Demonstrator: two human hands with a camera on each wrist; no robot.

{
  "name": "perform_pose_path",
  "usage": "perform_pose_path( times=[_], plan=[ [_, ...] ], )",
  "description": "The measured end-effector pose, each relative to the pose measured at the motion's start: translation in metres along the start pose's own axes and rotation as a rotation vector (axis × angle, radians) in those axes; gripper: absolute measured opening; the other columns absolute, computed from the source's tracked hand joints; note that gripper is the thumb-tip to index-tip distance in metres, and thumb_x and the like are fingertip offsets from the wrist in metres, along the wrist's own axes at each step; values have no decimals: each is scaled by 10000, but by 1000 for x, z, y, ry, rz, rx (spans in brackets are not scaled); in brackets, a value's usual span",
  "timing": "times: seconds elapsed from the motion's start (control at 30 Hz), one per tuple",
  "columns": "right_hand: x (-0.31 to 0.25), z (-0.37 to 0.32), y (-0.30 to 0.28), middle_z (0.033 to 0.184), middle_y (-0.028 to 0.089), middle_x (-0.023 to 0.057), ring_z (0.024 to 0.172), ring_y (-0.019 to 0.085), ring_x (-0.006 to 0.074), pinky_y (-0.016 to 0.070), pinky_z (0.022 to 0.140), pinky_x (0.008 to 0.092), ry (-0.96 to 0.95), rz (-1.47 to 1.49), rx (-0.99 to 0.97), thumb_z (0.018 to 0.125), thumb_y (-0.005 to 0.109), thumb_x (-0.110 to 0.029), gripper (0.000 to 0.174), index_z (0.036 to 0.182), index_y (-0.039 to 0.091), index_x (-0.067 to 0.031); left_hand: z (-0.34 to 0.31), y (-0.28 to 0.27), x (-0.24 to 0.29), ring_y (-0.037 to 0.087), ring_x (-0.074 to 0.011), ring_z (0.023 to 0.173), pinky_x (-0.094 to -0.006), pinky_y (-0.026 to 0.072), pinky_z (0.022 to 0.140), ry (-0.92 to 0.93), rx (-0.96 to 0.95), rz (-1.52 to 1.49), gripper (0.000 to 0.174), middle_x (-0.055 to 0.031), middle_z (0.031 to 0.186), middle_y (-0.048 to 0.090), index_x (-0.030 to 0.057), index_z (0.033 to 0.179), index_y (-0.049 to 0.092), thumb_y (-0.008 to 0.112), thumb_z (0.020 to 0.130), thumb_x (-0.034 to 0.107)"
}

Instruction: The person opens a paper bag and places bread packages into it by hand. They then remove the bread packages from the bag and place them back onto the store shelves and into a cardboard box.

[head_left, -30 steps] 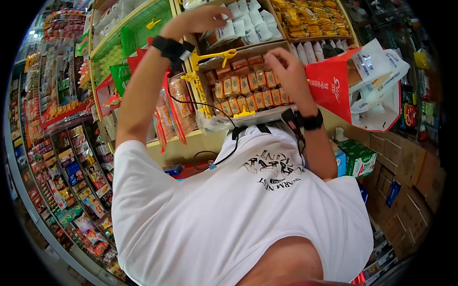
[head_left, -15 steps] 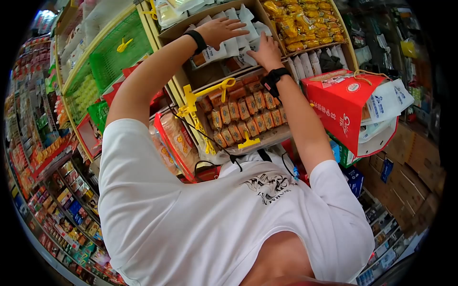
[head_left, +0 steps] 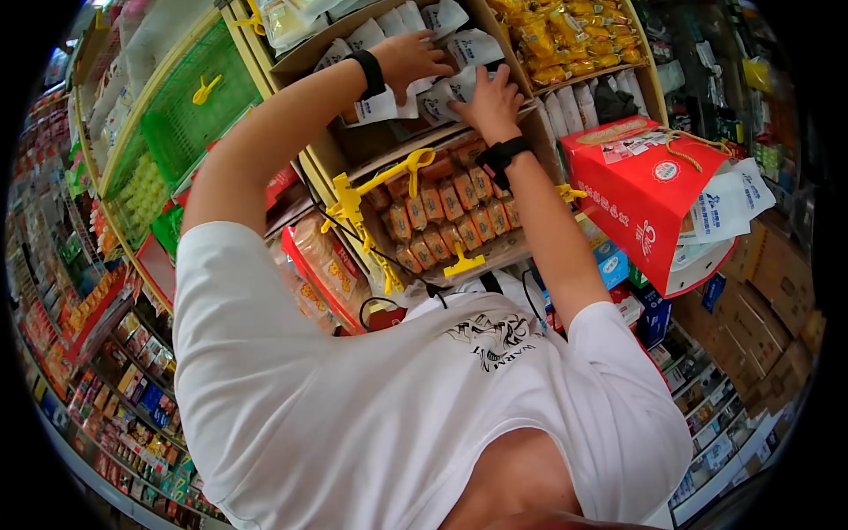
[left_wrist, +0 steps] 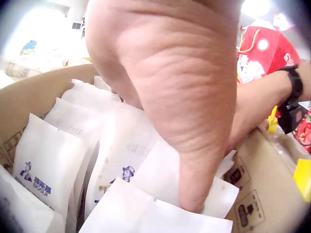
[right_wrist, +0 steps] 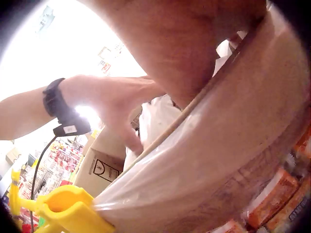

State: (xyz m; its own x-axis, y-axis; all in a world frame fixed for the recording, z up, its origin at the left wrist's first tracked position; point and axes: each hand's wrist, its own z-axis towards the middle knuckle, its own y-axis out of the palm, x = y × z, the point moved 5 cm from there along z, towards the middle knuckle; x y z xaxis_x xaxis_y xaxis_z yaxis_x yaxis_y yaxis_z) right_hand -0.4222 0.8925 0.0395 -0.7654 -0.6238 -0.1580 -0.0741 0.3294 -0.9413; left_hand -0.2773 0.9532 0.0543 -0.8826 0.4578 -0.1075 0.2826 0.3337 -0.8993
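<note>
White paper-like packets (head_left: 473, 49) with blue print stand crowded in a cardboard box (head_left: 344, 146). My left hand (head_left: 408, 60) reaches over them from the left, fingers loosely extended. In the left wrist view its thumb (left_wrist: 194, 194) points down among the packets (left_wrist: 46, 160). My right hand (head_left: 491, 104) reaches over the box's near edge with fingers spread, its thumb and index finger on either side of a packet. In the right wrist view, the box's plastic-covered wall (right_wrist: 194, 150) hides its fingertips.
Orange-wrapped snacks (head_left: 450, 203) fill the nearer box, with yellow clips (head_left: 349, 201) at its edge. Yellow packs (head_left: 565, 40) lie at the back right. A red bag (head_left: 627, 190) holding white packets stands right; green baskets (head_left: 199, 97) are left. A cable (right_wrist: 36, 167) hangs from the left wrist.
Both hands have come over the white-packet box, the right moving away from above the orange snacks. Since half a second ago they have stayed among the packets, shifting slightly.
</note>
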Motion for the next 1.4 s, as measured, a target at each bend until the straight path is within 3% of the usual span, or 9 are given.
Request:
perform_pose_path(
  times=[0.2,0.27,0.37,0.47,0.63,0.83,1.0,1.17,1.4],
  plan=[
    [-6,13,12,1471,360,145,1271,419,493,397,1010,638,-148,-79,-351,736,751,-575,801,1402,496,-212,-74,4,8,419,-278,1357,-472,147,1223,212,153,-194,1128,-93,1447,474,282,1515,313,808,559,619],
    [-2,23,27,1505,334,148,1324,360,505,384,1034,648,-169,-33,-420,740,717,-600,804,1423,489,-241,-94,10,14,359,-322,1401,-490,256,1186,229,175,-205,1129,-97,1527,380,336,1514,309,812,542,611],
    [-4,27,41,1601,180,147,1413,204,507,335,1074,657,-212,-62,-568,785,651,-612,775,1446,482,-246,-119,17,23,285,-351,1444,-496,497,983,51,-203,-306,1265,-53,1621,180,401,1522,262,909,441,522],
    [-14,32,50,1623,114,144,1431,145,516,315,1081,665,-278,-42,-663,780,655,-610,790,1461,462,-259,-134,34,21,236,-351,1464,-466,514,968,-105,-394,-223,1324,-48,1632,142,390,1526,254,936,396,496],
    [-24,28,53,1604,180,188,1434,274,408,340,1124,536,-249,103,-776,730,680,-683,959,1484,423,-149,-148,53,10,675,-409,941,-444,555,829,-315,-289,-636,1233,-136,1623,130,327,1553,191,901,545,302],
    [-58,34,100,1439,459,251,1194,572,387,520,931,485,-403,-16,-768,659,723,-714,935,1304,606,-49,-146,57,41,671,-401,941,-436,569,778,-354,-225,-522,1206,-183,1602,166,362,1545,192,892,570,243],
    [-96,-1,58,1350,546,244,1159,593,389,517,934,453,-308,-130,-649,758,717,-536,696,1214,660,-14,-143,66,39,663,-381,967,-393,579,794,-341,-47,-277,1053,-167,1552,283,387,1520,255,787,664,80],
    [-97,-1,53,1297,554,280,1144,580,437,500,951,453,-440,-37,-637,828,636,-270,440,1175,666,-2,-150,54,27,597,-352,1055,-438,551,828,-334,164,-459,559,-111,1329,479,177,1181,577,643,695,-90],
    [-74,-17,2,1280,566,233,1104,589,437,484,954,459,-372,197,-437,830,614,-242,385,1145,681,-32,-165,55,2,600,-369,990,-456,491,830,-398,326,-675,233,-132,1007,636,30,905,631,601,700,-78]
  ],
)
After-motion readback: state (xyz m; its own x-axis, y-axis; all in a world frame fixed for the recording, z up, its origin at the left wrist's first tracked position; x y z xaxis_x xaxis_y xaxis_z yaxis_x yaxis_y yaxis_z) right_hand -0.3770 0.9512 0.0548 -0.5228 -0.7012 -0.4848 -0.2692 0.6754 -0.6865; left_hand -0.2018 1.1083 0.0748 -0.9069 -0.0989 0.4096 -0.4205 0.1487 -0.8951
